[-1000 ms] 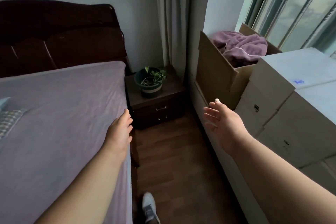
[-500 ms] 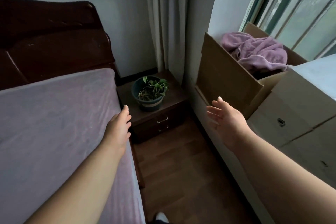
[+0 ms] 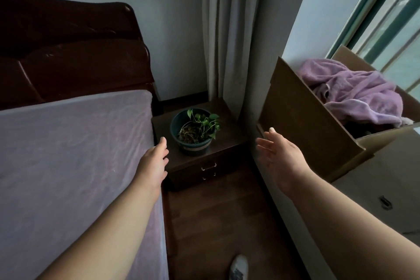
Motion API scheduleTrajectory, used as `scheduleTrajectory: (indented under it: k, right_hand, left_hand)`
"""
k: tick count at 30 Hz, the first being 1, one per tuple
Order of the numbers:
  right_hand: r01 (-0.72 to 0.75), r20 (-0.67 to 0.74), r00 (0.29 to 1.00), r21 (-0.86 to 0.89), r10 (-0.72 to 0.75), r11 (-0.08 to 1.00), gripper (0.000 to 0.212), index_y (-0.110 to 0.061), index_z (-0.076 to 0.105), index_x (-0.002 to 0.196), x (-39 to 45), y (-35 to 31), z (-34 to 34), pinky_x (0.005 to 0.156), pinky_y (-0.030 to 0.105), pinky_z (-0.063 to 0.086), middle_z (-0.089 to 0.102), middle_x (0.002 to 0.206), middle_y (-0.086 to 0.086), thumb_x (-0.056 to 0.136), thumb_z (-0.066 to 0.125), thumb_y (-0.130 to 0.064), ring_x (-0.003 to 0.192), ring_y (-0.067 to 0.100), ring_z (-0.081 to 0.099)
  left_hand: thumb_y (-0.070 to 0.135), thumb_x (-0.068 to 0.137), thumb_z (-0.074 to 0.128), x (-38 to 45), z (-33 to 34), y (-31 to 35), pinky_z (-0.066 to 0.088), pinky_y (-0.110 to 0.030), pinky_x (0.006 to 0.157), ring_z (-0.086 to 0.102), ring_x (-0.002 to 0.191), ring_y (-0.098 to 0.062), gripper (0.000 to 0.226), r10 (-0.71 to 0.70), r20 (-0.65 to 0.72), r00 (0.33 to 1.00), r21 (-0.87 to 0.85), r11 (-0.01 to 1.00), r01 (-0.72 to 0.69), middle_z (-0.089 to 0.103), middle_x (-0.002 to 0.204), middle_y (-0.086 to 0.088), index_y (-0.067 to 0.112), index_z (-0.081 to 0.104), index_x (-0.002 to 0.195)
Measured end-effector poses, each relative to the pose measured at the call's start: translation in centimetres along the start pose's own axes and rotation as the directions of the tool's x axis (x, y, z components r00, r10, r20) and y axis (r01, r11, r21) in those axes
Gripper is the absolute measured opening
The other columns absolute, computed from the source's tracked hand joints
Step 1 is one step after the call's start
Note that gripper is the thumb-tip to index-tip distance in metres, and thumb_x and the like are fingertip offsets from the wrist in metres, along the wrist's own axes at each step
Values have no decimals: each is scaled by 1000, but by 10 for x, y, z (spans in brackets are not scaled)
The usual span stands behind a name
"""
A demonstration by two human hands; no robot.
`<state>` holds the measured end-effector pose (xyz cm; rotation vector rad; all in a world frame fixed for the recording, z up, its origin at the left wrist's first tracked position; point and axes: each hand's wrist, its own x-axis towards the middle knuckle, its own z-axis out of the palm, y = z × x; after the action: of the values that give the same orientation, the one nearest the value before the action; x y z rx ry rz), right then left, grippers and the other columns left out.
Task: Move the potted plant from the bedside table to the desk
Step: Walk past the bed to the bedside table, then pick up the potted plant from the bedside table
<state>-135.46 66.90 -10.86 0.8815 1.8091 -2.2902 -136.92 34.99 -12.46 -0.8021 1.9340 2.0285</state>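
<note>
A small green plant in a dark teal pot (image 3: 193, 143) stands on the dark wooden bedside table (image 3: 229, 136), between the bed and the curtain. My left hand (image 3: 153, 163) is stretched out just left of the pot, fingers apart, holding nothing and not touching it. Off to the right, my right hand (image 3: 280, 157) is held palm inward with open fingers, well clear of the pot. The desk is not in view.
A bed with a mauve sheet (image 3: 72, 154) and dark headboard (image 3: 75, 52) fills the left. An open cardboard box (image 3: 302, 125) with a purple towel (image 3: 354, 93) stands on the right above pale boxes (image 3: 386, 179). A narrow strip of wooden floor (image 3: 218, 223) runs between them.
The view has moved closer to the bedside table. Both open hands have advanced toward the pot, the left now beside its rim.
</note>
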Motion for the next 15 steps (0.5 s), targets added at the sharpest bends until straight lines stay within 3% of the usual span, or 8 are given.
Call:
scheduleTrajectory:
  k: [6,11,15]
  right_hand:
    - [-44,85,995,-24,46,999,54,-23,67,128,67,-5,11,98,44,57,77,134,6,88,69,-59,130,25,69]
    - [-74,101,992,-61,80,995,58,-17,61,151,114,-2,29,98,41,57,75,138,5,106,63,-54,131,23,69]
    - [-95,90,991,-66,101,993,59,-16,60,152,144,1,50,105,45,55,75,138,5,107,63,-54,132,23,68]
  left_hand:
    - [59,115,51,47,29,5,33,-54,131,42,166,-30,76,-12,-92,996,-59,998,7,45,181,-8,16,41,176]
    - [59,116,50,82,38,5,33,-52,131,41,167,-29,77,-37,-124,992,-95,995,26,43,183,-8,15,37,178]
    - [59,116,49,110,36,3,34,-52,131,40,168,-29,77,-60,-143,988,-109,993,44,42,183,-8,16,36,179]
